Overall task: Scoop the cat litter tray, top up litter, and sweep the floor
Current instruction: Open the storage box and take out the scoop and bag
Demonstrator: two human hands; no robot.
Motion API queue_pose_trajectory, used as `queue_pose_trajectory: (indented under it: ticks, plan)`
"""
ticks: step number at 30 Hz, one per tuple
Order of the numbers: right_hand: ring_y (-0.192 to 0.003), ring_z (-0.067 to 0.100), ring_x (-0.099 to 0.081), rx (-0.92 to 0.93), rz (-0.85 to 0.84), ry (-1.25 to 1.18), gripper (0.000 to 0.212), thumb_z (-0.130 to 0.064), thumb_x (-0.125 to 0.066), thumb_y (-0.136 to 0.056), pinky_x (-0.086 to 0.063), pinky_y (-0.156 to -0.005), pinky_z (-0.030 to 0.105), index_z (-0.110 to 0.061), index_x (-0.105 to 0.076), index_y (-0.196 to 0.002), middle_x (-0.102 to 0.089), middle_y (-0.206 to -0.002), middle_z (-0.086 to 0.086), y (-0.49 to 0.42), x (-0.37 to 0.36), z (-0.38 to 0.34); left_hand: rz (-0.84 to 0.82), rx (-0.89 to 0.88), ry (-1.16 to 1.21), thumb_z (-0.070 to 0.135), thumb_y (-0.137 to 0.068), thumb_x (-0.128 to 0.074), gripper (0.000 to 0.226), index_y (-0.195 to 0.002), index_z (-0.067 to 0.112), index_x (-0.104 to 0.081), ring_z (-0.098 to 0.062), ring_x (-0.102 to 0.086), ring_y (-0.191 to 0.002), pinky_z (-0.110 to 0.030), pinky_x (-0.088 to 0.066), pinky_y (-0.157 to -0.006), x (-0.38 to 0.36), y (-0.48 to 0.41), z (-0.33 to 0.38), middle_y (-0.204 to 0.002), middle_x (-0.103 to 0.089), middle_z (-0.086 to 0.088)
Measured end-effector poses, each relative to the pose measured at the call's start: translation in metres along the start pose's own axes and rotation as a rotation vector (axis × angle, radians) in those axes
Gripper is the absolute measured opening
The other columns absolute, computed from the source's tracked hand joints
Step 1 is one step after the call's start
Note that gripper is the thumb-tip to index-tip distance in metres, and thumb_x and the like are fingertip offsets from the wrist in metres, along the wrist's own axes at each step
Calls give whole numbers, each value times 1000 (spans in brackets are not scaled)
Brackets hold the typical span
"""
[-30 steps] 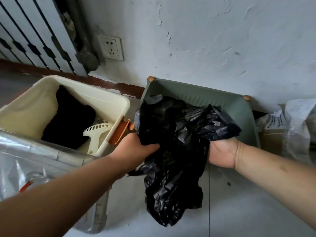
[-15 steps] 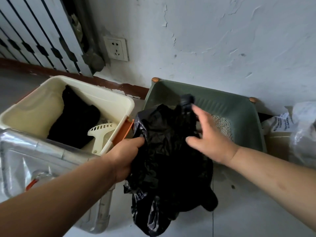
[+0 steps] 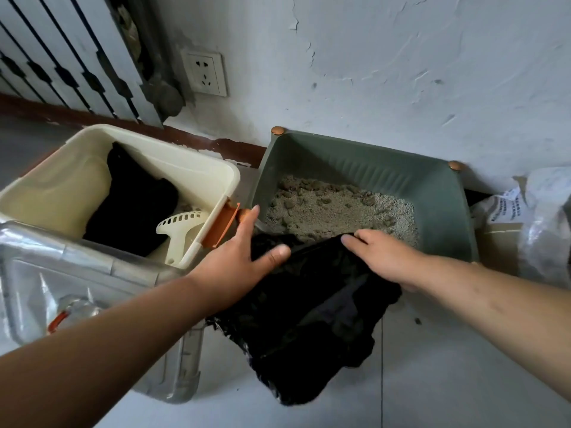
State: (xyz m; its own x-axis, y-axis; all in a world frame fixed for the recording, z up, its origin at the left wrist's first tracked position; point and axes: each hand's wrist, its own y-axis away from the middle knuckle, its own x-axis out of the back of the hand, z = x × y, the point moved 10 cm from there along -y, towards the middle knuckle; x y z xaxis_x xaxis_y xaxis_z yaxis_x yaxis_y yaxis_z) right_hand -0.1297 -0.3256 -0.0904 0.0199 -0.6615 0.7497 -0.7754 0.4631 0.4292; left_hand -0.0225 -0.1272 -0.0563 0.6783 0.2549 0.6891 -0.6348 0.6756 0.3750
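Both hands lie on a black plastic bag (image 3: 312, 316) draped over the near rim of the green litter tray (image 3: 438, 211), which sits on the floor against the wall with clumped grey litter (image 3: 333, 211) inside. The left hand (image 3: 238, 261) rests flat with fingers spread, its grip open. The right hand (image 3: 380, 257) presses on the bag's upper edge; whether its grip pinches the plastic I cannot tell. A cream scoop (image 3: 179, 227) lies in the cream bin (image 3: 197, 174) just left of the tray.

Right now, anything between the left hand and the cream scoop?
Yes. The scoop lies inside the cream bin, and that bin's near wall with its orange clip stands between it and the left hand. The hand, spread open on the black bag, would have to go over the rim.
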Motion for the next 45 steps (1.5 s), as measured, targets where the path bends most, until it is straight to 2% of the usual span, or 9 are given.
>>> queue_pose_trajectory:
  ticks: [2, 5, 9, 12, 15, 18, 27, 32, 45]
  plan:
    - [-81, 20, -59, -48, 35, -152, 41, -52, -41, -96, -43, -67, 31, -16, -58, -86, -64, -85, 2, -2, 2, 9, -67, -129, -304, 70, -79, -57, 94, -150, 51, 0, -25, -54, -127, -35, -45, -103, -12, 3, 8, -149, -43, -2]
    - [-87, 19, -59, 9, 93, -57, 38, -54, -49, -91, -46, -76, 34, -17, -57, -95, -63, -90, 0, -2, 4, 8, -106, -110, -503, 44, -94, -55, 38, -130, 31, -55, -20, -59, -111, -29, -47, -89, -24, -8, -6, -120, -59, 0]
    - [-113, 17, -45, 570, 317, 207, 57, -63, -63, -74, -35, -100, 29, -23, -49, -113, -47, -115, -1, 30, 18, -58, -53, 66, -140, 28, -97, -51, 24, -87, 12, -66, -26, -64, -89, -29, -46, -71, -15, -11, -22, -92, -68, -8]
    - [-109, 18, -46, 851, 19, 390, 49, -63, -63, -73, -41, -97, 34, -30, -53, -109, -51, -113, -6, 55, -27, -82, 9, 264, 267, 23, -97, -51, 28, -99, 1, -69, -28, -65, -89, -33, -52, -78, -8, -7, -40, -96, -70, -14]
    - [-116, 21, -42, 761, -307, 792, 50, -49, -63, -74, -39, -96, 38, -32, -54, -120, -49, -122, -4, 60, -85, -44, 77, 523, 878, 18, -92, -58, 19, -92, 1, -67, -28, -69, -72, -35, -59, -70, -17, 6, -60, -82, -73, -15]
    - [-118, 25, -47, 536, -550, 948, 48, -39, -61, -81, -43, -95, 35, -28, -53, -127, -50, -127, -1, 61, -104, -3, 127, 517, 818, 16, -87, -60, 17, -92, 1, -65, -32, -69, -84, -43, -58, -85, -8, 8, -67, -93, -71, -19]
    - [-78, 4, -62, 538, 17, 116, 13, -37, -55, -92, -52, -75, 33, -29, -65, -89, -66, -83, -13, 36, -12, -117, -251, 208, 38, 28, -93, -57, 29, -119, 16, -62, -19, -63, -101, -31, -52, -90, -28, 10, -37, -113, -66, -4]
    - [-82, 10, -70, 442, -102, -218, 14, -22, -53, -95, -58, -82, 35, -22, -67, -96, -71, -88, -3, 2, -29, -188, -337, 158, 13, 33, -94, -56, 29, -114, 13, -64, -20, -63, -95, -26, -47, -77, -35, 21, -44, -109, -67, -6]
    - [-107, 26, -58, 482, -259, 500, 31, -19, -45, -97, -45, -79, 28, -19, -59, -125, -59, -127, 4, -50, -144, -299, -415, 285, 402, 46, -88, -65, 39, -117, 19, -63, -18, -66, -104, -40, -52, -99, -36, 61, -111, -113, -69, -3]
